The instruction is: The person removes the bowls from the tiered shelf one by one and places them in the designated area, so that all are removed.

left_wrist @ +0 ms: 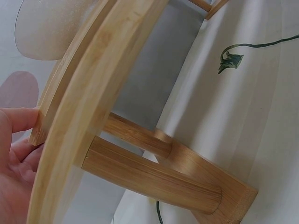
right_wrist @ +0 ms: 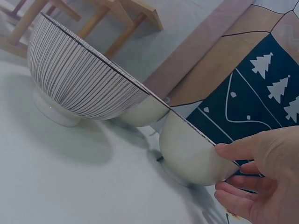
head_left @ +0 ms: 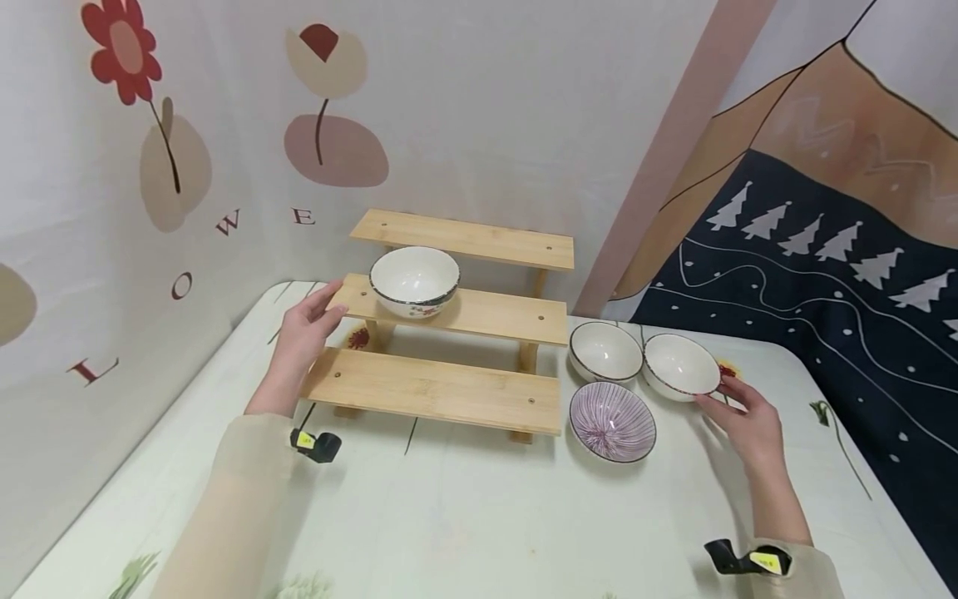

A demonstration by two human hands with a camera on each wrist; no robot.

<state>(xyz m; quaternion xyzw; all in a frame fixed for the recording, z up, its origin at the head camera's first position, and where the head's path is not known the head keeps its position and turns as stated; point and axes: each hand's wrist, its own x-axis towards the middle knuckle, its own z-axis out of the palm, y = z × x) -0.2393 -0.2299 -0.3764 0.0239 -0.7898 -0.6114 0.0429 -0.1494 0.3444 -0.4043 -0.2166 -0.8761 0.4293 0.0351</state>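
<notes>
My left hand (head_left: 298,334) pinches the left end of the middle board of a three-tier wooden shelf rack (head_left: 494,316); the left wrist view shows the thumb and fingers at the board's end (left_wrist: 44,128). A white bowl with a floral outside (head_left: 414,279) sits upright on that middle board. To the right of the rack, my right hand (head_left: 754,424) holds the near right rim of a white bowl (head_left: 681,363) between thumb and fingers. Another white bowl (head_left: 604,351) stands close at its left. In front of these two is a purple-striped bowl (head_left: 612,423), its lined outside large in the right wrist view.
The rack's top board (head_left: 464,237) and bottom board (head_left: 434,389) carry nothing. A pale cloth with printed plants covers the table (head_left: 479,516). Printed cloth walls (head_left: 524,108) rise behind and at the left; a dark one with trees (head_left: 786,291) hangs at the right.
</notes>
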